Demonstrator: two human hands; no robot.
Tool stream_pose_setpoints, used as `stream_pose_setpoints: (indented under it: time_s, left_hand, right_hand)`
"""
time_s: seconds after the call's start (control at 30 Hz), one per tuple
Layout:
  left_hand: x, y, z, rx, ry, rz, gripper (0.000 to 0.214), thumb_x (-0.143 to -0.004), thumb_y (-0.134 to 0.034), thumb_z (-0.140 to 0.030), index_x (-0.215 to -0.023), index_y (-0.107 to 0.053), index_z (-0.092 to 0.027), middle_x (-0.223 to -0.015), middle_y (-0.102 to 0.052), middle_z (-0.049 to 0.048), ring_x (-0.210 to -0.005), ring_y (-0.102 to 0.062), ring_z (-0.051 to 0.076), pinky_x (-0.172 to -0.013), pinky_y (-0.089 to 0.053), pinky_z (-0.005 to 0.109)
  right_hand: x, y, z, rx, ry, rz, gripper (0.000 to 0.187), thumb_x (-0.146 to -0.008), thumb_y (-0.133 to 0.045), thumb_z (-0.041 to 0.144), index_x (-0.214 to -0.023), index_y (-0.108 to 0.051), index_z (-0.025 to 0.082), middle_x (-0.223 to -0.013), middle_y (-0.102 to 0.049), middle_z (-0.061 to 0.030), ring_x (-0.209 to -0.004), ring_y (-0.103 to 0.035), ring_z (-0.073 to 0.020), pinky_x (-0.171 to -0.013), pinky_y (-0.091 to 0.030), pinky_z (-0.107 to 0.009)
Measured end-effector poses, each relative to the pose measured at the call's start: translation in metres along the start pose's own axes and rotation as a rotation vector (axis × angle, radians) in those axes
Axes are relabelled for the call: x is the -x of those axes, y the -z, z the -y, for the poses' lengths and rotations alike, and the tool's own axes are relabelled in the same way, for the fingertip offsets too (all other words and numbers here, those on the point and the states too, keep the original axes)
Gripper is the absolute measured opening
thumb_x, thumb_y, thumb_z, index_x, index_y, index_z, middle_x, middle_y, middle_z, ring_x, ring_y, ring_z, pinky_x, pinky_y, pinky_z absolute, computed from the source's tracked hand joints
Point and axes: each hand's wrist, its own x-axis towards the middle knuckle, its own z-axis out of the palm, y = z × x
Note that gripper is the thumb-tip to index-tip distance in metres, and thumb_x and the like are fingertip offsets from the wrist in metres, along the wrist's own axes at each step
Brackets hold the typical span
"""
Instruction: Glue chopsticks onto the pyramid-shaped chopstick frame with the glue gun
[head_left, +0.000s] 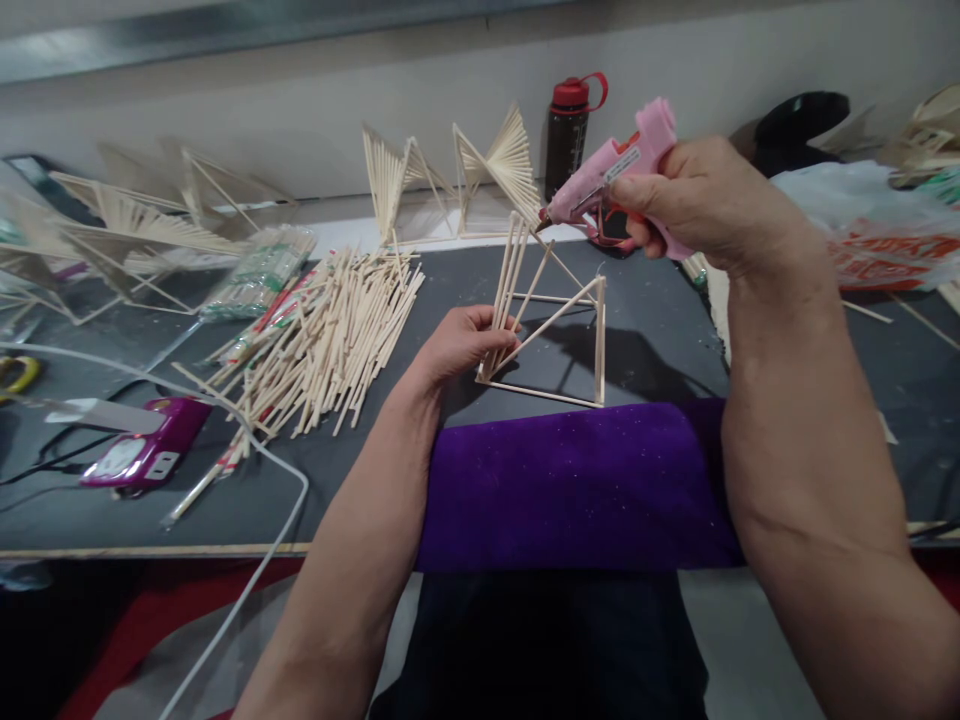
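- The left hand (pixel 480 342) is pinching the frame (pixel 601 340) low at its near left corner, its grip closing around the bunched sticks (pixel 510 265), probably to steady them while leaving their tops free.
- The frame is standing on the counter (pixel 360 500), just beyond the purple cloth (pixel 570 490), apparently so that both hands are reaching it easily.
- The right hand (pixel 697 205) is wrapping its grip around the glue gun (pixel 611 172) by the handle.
- The gun is hanging high and tilting nose-down, seemingly to bring its tip near the stick tops; whether it is touching them, I cannot tell.
- A heap (pixel 352 330) of loose sticks is lying left of the frame, likely for easy picking.
- Two twisted models (pixel 506 160) are standing by the wall (pixel 300 110), presumably out of the way.
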Motion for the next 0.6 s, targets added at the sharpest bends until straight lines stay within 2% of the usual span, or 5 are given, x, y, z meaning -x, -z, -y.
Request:
stream_pose_setpoints:
  time_s: [0.2,0.6]
  left_hand:
    - [0.0006,-0.0004,0.0012,0.004,-0.001,-0.006,0.021,-0.063,-0.075,-0.021,-0.082,-0.067,-0.016,-0.073,-0.068,0.0032,-0.067,-0.064,0.016,-0.067,-0.049,0.031]
    - [0.0015,-0.0008,-0.0009,0.005,-0.003,-0.005,0.021,-0.063,-0.075,-0.022,-0.081,-0.067,-0.015,-0.071,-0.067,0.0029,-0.066,-0.063,0.015,-0.064,-0.047,0.029]
  right_hand:
    - [0.0015,0.0007,0.003,-0.013,-0.005,-0.011,0.031,-0.088,-0.055,0.02,-0.058,-0.057,0.015,-0.049,-0.054,0.0012,-0.038,-0.047,-0.0046,-0.035,-0.031,-0.015]
    - [0.0017,-0.0007,0.0035,-0.021,-0.025,-0.014,0.034,-0.092,-0.057,0.021,-0.059,-0.058,0.015,-0.052,-0.057,-0.001,-0.039,-0.047,-0.006,-0.034,-0.03,-0.018]
